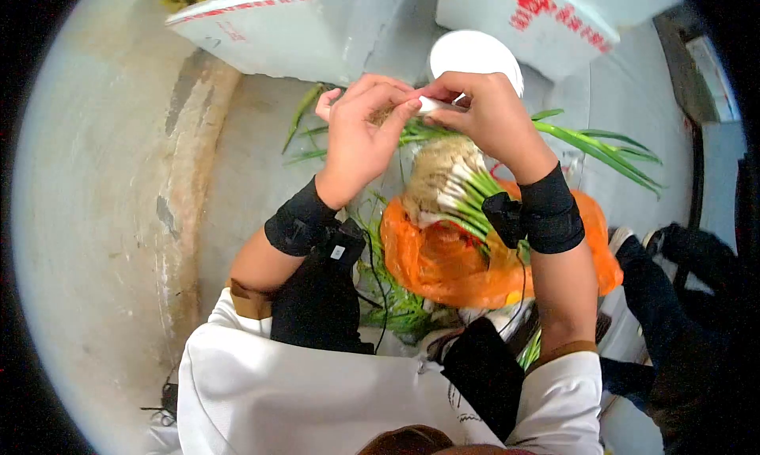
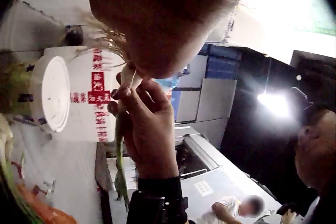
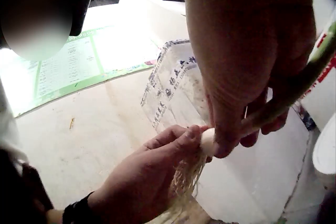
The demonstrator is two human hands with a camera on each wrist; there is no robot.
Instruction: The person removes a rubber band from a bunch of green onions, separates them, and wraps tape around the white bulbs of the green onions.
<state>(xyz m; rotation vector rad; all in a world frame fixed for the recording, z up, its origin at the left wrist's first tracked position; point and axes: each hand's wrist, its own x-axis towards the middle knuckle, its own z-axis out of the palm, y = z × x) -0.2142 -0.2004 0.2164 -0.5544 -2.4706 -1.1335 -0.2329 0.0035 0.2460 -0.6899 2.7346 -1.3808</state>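
Both hands meet over a single scallion (image 3: 208, 142), whose white bulb shows between their fingertips. My left hand (image 1: 360, 130) pinches it at the root end, and stringy roots (image 3: 189, 179) hang below those fingers in the right wrist view. My right hand (image 1: 495, 119) grips the white stalk just behind the bulb; long green leaves (image 1: 609, 150) trail out to the right. Below the hands lies a bundle of scallions (image 1: 473, 192) with a matted clump of roots (image 1: 435, 170), resting on an orange plastic bag (image 1: 423, 257).
A white round lid (image 1: 475, 55) tops a bucket beyond the right hand. White foam boxes with red print stand behind, one at left (image 1: 269, 39) and one at right (image 1: 538, 20). Loose green trimmings (image 1: 404, 305) lie near my legs. Another person's dark-trousered legs (image 1: 665, 297) are at right.
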